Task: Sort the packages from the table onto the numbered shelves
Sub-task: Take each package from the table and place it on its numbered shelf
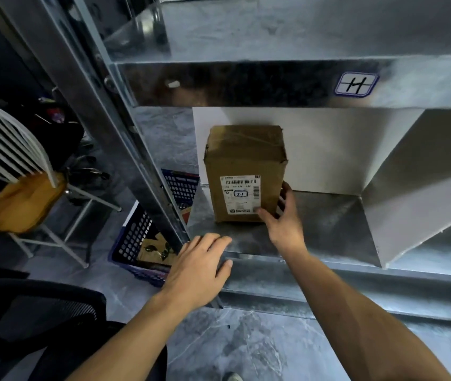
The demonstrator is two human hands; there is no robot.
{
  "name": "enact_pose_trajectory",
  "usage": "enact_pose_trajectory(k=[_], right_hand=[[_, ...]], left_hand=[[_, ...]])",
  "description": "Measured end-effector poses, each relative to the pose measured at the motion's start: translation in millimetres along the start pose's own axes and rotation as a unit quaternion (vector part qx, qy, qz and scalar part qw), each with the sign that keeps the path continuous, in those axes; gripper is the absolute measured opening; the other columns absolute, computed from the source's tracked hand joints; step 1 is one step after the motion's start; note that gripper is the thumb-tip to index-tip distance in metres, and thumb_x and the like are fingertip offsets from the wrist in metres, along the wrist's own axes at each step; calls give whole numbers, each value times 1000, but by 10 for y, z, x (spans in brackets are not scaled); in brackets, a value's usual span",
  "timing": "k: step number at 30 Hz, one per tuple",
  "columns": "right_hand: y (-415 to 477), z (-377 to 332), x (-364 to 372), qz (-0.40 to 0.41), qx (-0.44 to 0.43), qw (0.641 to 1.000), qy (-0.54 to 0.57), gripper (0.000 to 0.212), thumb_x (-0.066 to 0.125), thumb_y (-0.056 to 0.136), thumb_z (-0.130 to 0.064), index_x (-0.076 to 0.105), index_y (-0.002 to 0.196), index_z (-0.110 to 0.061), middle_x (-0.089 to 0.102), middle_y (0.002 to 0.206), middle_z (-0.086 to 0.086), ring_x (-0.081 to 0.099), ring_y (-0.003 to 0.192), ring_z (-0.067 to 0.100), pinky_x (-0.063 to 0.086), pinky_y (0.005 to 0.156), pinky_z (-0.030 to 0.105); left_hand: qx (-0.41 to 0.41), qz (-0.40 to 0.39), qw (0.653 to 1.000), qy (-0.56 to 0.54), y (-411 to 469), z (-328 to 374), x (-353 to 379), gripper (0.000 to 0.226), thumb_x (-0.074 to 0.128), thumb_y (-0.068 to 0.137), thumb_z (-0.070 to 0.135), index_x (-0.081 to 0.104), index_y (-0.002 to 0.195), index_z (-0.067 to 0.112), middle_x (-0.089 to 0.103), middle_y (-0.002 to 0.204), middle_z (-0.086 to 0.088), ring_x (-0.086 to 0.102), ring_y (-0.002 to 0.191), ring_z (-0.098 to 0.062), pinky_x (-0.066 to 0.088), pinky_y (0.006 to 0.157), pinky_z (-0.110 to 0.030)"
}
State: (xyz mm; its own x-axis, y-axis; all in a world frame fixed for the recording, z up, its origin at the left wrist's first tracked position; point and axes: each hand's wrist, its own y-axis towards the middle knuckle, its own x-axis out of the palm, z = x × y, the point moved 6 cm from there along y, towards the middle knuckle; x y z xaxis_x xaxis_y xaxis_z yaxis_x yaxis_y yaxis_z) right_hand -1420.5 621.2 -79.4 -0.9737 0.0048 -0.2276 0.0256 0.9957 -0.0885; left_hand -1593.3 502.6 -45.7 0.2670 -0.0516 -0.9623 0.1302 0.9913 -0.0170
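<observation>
Cardboard box (245, 171) upright on metal shelf (328, 224); grey marbled floor (246, 345) below.

Galvanized metal shelf (315, 224), mottled and dully reflective. Matt brown cardboard box (245, 160), creased, with glossy clear tape across the top and a white paper label (240, 194). Smooth matt white divider panel (400, 193). Perforated blue plastic basket (133, 237). Grey marbled floor (246, 347), slightly sheened.
</observation>
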Motion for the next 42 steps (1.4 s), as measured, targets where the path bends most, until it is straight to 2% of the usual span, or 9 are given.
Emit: enact_pose_trajectory(k=[5, 10, 14, 18, 23, 27, 30, 35, 42], right_hand=[[70, 31, 110, 4, -4, 1000, -1, 78, 78, 86, -21, 32, 146, -39, 50, 132, -21, 47, 118, -5, 40, 89, 12], [47, 137, 132, 3, 11, 1000, -10, 76, 78, 85, -21, 33, 143, -40, 54, 133, -17, 53, 120, 1, 47, 103, 29], [-28, 132, 74, -14, 22, 998, -54, 78, 76, 87, -25, 30, 148, -35, 50, 146, -5, 51, 131, 15, 44, 101, 27], [-175, 76, -132, -5, 9, 991, -137, 80, 72, 89, -35, 25, 154, -32, 44, 153, 4, 47, 136, 26, 44, 106, 37], [-506, 52, -411, -31, -33, 954, -298, 61, 58, 97, -42, 36, 150, -20, 47, 145, 16, 49, 129, 36, 44, 105, 43], [-789, 38, -683, -49, -128, 884, -447, 50, 56, 97, -41, 50, 138, -14, 57, 126, 15, 57, 109, 40, 52, 88, 48], [-997, 11, -1015, -47, -149, 841, -518, 47, 50, 98, -46, 48, 136, -18, 55, 126, 9, 57, 109, 36, 51, 86, 45], [-1381, 51, -1902, -1, -138, 810, -570, 43, 42, 98, -51, 49, 128, -21, 55, 126, 6, 54, 116, 32, 47, 93, 44], [-2255, 406, -3759, 75, -39, 777, -624, 50, 42, 97, -56, 46, 135, -24, 50, 136, 5, 46, 127, 30, 39, 99, 42]], left_hand=[[3, -10, 1000, -3, -19, -80, 52, 48, 40, 97, 44, 38, 142, 29, 43, 136, 10, 42, 123, -15, 36, 106, -35], [2, -12, 1000, -4, -28, -112, 59, 47, 42, 97, 43, 39, 142, 28, 44, 137, 10, 42, 124, -15, 37, 105, -36], [10, -18, 1000, 4, -10, -60, 44, 47, 41, 98, 42, 37, 143, 28, 42, 138, 9, 40, 125, -15, 35, 106, -36], [10, -21, 1000, 3, -9, 10, 24, 47, 40, 99, 42, 36, 144, 28, 41, 140, 8, 39, 126, -15, 34, 107, -36], [26, -21, 999, 14, 0, 201, 11, 48, 40, 99, 42, 36, 144, 27, 42, 140, 7, 40, 125, -18, 34, 106, -37], [42, -11, 999, 24, 8, 476, 14, 46, 41, 98, 41, 38, 142, 27, 43, 138, 6, 41, 122, -20, 35, 103, -38], [67, -4, 997, 28, 21, 835, 43, 46, 40, 98, 40, 37, 143, 27, 43, 138, 6, 40, 122, -20, 35, 103, -38], [124, 9, 992, 36, 47, 1766, 169, 46, 38, 99, 38, 36, 143, 26, 42, 140, 5, 39, 124, -20, 32, 104, -37], [260, 6, 965, 34, -182, 3682, 602, 44, 39, 98, 38, 40, 140, 24, 46, 135, 3, 43, 120, -22, 34, 99, -36]])
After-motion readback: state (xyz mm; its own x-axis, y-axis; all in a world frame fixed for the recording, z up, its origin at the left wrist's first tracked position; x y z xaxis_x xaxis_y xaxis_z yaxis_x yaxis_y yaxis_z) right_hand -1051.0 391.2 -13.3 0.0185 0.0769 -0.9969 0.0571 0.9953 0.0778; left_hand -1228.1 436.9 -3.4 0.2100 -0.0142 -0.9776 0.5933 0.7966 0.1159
